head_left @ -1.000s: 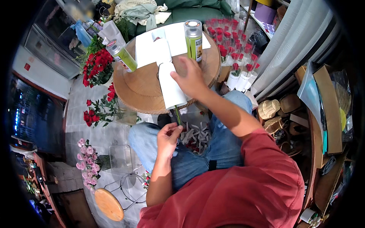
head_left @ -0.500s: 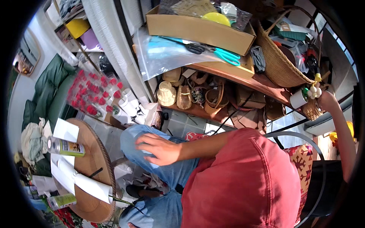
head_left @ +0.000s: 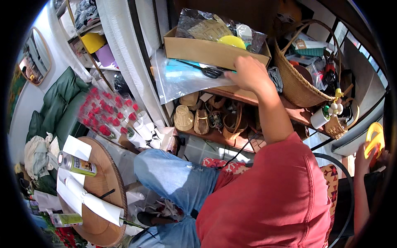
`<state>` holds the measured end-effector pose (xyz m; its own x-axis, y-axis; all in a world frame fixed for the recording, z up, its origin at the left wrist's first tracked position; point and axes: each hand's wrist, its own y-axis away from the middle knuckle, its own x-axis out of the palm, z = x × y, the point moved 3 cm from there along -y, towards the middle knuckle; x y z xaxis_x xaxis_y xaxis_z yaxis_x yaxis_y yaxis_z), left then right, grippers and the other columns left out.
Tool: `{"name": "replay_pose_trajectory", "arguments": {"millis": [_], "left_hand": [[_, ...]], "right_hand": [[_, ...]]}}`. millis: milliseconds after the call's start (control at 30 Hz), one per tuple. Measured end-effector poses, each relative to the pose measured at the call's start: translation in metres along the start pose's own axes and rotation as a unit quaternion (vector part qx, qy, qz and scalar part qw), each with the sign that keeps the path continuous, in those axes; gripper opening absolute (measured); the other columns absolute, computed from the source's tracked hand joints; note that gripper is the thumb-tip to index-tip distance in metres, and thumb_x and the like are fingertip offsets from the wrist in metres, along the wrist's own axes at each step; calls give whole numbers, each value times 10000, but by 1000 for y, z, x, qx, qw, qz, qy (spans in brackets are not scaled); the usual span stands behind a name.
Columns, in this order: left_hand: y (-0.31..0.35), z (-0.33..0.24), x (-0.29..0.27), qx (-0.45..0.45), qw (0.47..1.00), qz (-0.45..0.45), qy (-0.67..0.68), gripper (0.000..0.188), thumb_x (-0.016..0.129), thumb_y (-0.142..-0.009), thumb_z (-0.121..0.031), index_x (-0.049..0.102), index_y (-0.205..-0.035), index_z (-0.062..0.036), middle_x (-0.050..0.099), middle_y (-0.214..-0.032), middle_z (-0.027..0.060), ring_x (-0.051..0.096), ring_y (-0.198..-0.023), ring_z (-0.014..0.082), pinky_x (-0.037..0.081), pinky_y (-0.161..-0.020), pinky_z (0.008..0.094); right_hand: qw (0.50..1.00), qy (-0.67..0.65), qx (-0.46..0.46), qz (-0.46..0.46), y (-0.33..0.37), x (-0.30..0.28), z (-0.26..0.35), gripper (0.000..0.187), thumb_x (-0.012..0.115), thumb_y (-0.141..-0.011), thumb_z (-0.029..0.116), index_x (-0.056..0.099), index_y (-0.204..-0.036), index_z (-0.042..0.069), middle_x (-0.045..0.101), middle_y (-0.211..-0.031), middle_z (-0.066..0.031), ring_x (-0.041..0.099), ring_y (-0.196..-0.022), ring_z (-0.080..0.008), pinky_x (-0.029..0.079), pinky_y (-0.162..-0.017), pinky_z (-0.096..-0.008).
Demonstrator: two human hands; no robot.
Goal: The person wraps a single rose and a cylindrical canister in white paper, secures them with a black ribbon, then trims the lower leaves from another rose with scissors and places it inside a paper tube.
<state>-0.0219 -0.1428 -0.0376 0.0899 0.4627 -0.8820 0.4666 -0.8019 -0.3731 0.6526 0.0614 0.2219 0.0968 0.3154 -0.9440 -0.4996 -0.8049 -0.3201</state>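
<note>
My right hand (head_left: 250, 74) reaches over a clear plastic bag (head_left: 171, 84) on the wooden shelf, just in front of a long cardboard box (head_left: 196, 50). Its fingers curl downward and the thumb points left, toward black-handled scissors (head_left: 212, 72) lying on the bag. The hand covers the spot where teal-handled scissors showed before, so what is in the fingers is hidden. My left hand is out of view. My jeans-clad knees point left, toward a round wooden table (head_left: 99, 157) with a rolled white paper (head_left: 103, 205) and a spray can (head_left: 77, 164).
Right of the box stands a large woven basket (head_left: 297, 78) full of items. Small baskets (head_left: 183, 118) fill the lower shelf. Wrapped red roses (head_left: 109, 109) lean near the white curtain. At the far right, another person's hand (head_left: 362, 159) is at a yellow object (head_left: 375, 138).
My right hand has left my knee and moved up and right to the shelf, covering the teal scissor handles. The other person's hand has moved from the small hanging basket to the yellow object.
</note>
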Motion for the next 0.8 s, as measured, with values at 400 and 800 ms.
{"name": "replay_pose_trajectory", "arguments": {"millis": [400, 800], "left_hand": [[2, -7, 2, -103, 994, 16, 19, 744, 678, -927, -490, 520, -1413, 51, 537, -1402, 301, 485, -1310, 471, 361, -1127, 547], [21, -113, -52, 24, 960, -100, 262, 281, 689, -832, -4, 661, -1108, 39, 654, -1148, 196, 631, -1050, 367, 487, -974, 448]], "right_hand": [[991, -72, -77, 79, 29, 38, -50, 370, 675, -903, 169, 652, -1233, 1, 653, -1193, -291, 605, -1165, -446, 487, -999, -485], [932, -353, -86, -16, 78, -24, -25, 468, 348, -964, 34, 591, -1345, -87, 660, -1254, -219, 661, -1139, -268, 514, -977, -365]]}}
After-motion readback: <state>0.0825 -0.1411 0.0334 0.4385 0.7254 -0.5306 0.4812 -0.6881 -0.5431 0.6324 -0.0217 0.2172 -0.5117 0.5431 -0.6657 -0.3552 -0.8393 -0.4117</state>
